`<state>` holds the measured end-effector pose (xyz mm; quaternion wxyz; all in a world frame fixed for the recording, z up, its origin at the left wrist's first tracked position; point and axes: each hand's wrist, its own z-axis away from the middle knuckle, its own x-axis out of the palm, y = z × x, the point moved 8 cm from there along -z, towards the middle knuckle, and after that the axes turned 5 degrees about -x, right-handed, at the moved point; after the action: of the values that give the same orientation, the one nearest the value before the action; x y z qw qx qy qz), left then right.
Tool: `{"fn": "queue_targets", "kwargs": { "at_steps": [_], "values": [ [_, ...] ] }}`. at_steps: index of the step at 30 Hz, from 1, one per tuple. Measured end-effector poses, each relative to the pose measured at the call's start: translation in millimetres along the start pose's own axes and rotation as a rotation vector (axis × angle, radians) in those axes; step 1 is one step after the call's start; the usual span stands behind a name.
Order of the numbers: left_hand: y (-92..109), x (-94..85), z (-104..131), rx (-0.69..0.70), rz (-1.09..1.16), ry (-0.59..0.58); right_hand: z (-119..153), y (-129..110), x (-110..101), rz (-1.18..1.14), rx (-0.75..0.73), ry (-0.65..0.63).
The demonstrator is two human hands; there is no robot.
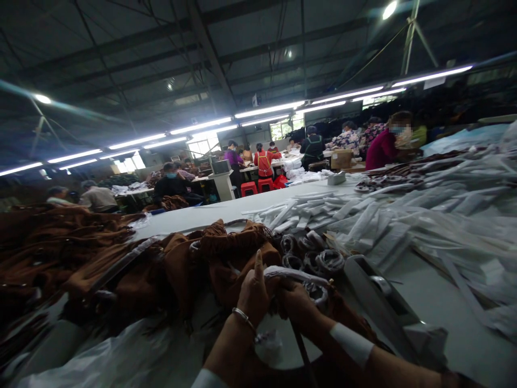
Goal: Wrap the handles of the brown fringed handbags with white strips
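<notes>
L hand (255,293) gripped white-wrapped strap (297,275) w/ thumb up — R hand (297,302) curled just below, hold unclear — brown fringed pc (236,240) nr.

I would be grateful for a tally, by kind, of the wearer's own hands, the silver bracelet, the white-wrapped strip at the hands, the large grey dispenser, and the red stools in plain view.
Hands, left hand and right hand: 2
Silver bracelet: 1
White-wrapped strip: 1
Grey dispenser: 1
Red stools: 2
Total: 7
</notes>
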<state>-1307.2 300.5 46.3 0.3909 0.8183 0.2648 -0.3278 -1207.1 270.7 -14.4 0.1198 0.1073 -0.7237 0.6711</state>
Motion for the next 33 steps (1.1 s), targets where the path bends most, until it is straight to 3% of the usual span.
{"fn": "queue_targets", "kwargs": {
  "at_steps": [3, 7, 10, 13, 17, 24, 29, 33],
  "values": [
    [5.3, -3.0, 1.1, 0.020, -0.078, 0.023, -5.3, 2.8, 9.2, -0.173, 0.021, -0.050],
    [13.8, -10.0, 1.2, 0.024, -0.181, 0.012, 1.7, 4.0, 26.1, -0.619, 0.163, -0.228],
    [19.1, -13.3, -0.4, 0.056, -0.212, -0.022, 7.8, 2.1, 34.4, -0.763, 0.276, -0.324],
    [23.0, -12.9, -0.6, 0.123, -0.230, -0.060, 5.8, 8.1, 36.8, -0.785, 0.354, -0.305],
    [24.6, -11.3, 3.9, 0.157, -0.166, -0.058, -2.1, 16.5, 31.7, -0.817, 0.299, -0.160],
    [3.6, -14.0, 9.1, -0.163, 0.178, 0.077, 2.8, 12.6, 35.5, -0.906, 0.281, -0.142],
    [-3.2, 1.1, 6.1, -0.307, 0.334, -0.067, 0.9, 16.1, 32.0, -0.754, 0.298, -0.084],
    [-5.7, 3.1, 3.3, -0.359, 0.467, -0.111, 5.7, 13.3, 17.1, -0.459, 0.295, -0.067]
  ]
}}
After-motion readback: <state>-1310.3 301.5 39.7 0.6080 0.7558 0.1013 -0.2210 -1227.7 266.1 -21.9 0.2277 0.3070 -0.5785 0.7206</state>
